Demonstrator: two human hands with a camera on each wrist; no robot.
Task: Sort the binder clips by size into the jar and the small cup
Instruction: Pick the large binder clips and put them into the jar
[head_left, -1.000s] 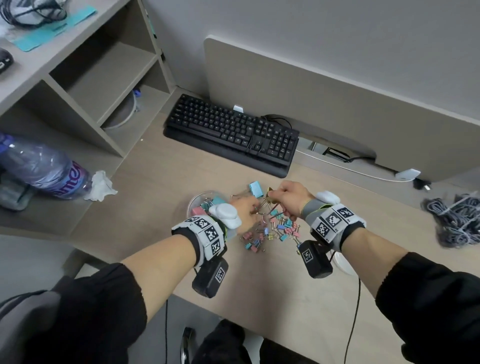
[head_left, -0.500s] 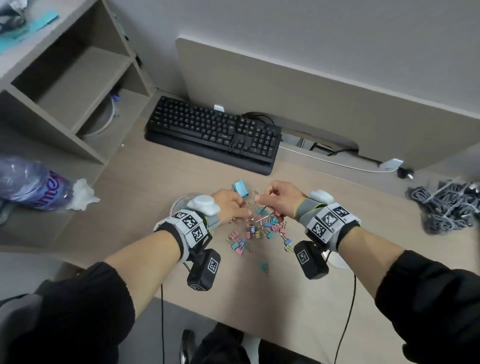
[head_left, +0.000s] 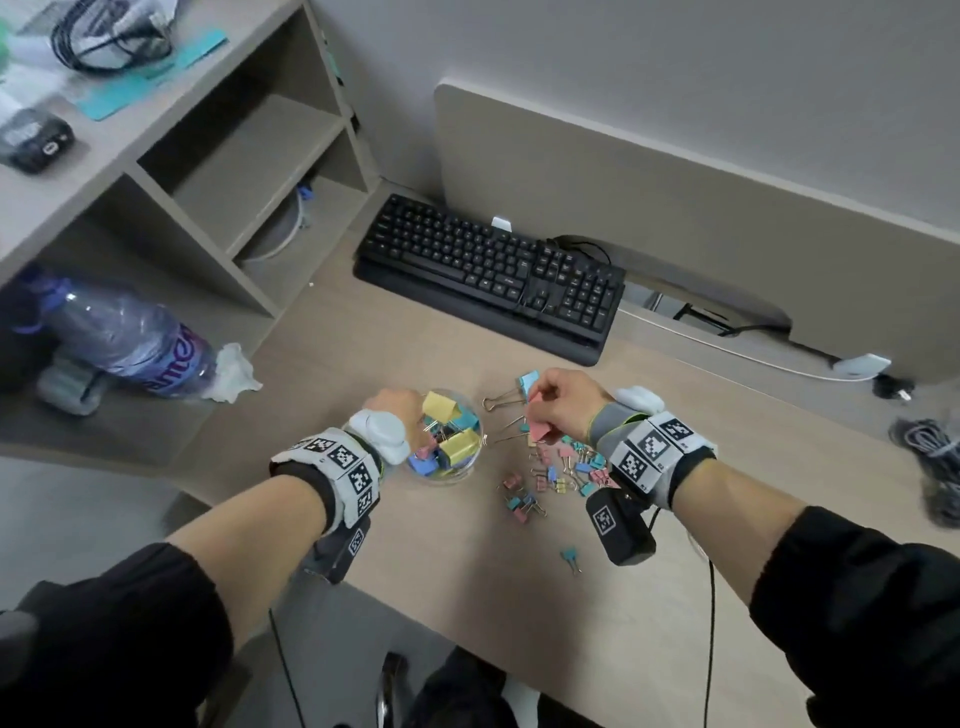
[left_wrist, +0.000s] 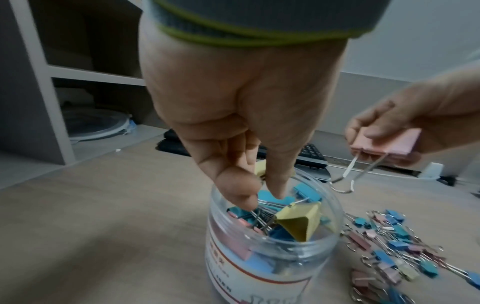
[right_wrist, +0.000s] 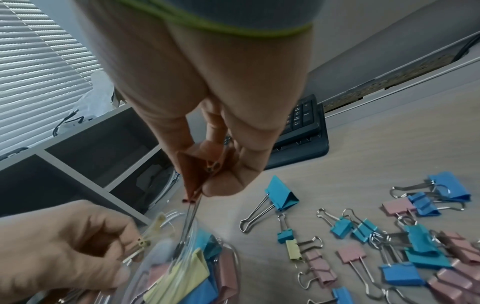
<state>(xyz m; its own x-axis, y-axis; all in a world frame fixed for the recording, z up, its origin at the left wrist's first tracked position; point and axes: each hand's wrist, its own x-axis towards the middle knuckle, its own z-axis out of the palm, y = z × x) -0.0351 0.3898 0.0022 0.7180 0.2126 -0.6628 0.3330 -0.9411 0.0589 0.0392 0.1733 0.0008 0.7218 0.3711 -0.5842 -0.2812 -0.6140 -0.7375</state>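
A clear plastic jar (head_left: 470, 467) (left_wrist: 272, 263) (right_wrist: 233, 257) on the desk holds several large yellow, blue and pink binder clips. My left hand (head_left: 410, 421) (left_wrist: 259, 192) hovers over its mouth, fingers pointing down, pinching a yellow clip (head_left: 440, 405) (left_wrist: 260, 170) (right_wrist: 158, 223). To the right, my right hand (head_left: 540, 410) (right_wrist: 207, 181) pinches a large pink clip (head_left: 536, 399) (left_wrist: 389, 146) (right_wrist: 192, 164), its wire handles hanging down beside the jar rim. A pile of mostly small clips (head_left: 566, 473) (right_wrist: 389, 246) lies below the right wrist. I see no small cup.
A black keyboard (head_left: 493, 275) lies behind the hands. A shelf unit with a lying water bottle (head_left: 119, 338) and a crumpled tissue (head_left: 234, 371) stands to the left. A large blue clip (head_left: 527, 384) and a stray small clip (head_left: 570, 556) lie on the desk. Coiled cables (head_left: 930, 457) sit far right.
Both hands were together at the pile. My left hand has moved left over the jar with a yellow clip, and my right hand now holds a pink clip above the desk.
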